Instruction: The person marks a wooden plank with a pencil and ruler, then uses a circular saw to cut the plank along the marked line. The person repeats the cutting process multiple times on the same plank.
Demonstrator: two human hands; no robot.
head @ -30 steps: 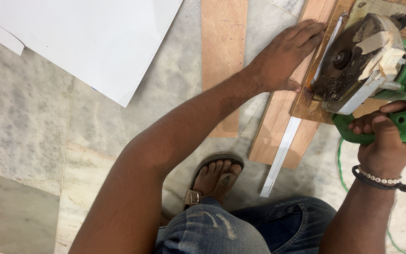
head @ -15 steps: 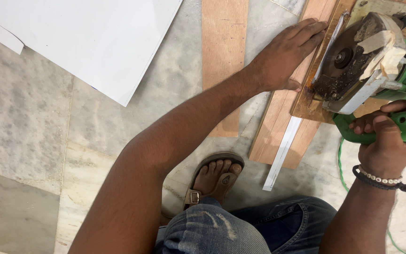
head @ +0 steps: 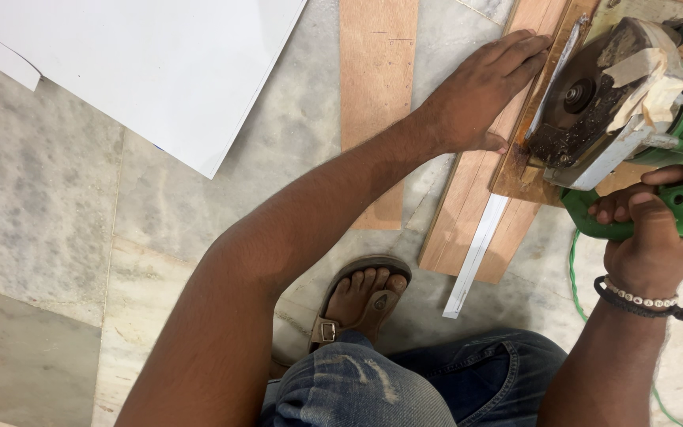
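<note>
My left hand [head: 480,91] lies flat, fingers together, pressing down on a long wooden plank [head: 468,213] on the floor, right beside the saw. My right hand [head: 648,237] grips the green handle of a circular saw [head: 626,111], whose grey blade guard carries strips of tape. The saw rests on the plank's right side. A thin white strip [head: 477,249] sticks out from under the saw along the plank, toward me.
A second wooden board [head: 377,95] lies to the left of the plank. A large white sheet [head: 144,63] covers the upper left of the marble floor [head: 57,205]. My sandalled foot [head: 361,304] and jeans-clad knee [head: 405,387] are below. A green cord [head: 575,269] trails at right.
The saw has edged slightly further along the plank; both hands keep the same hold.
</note>
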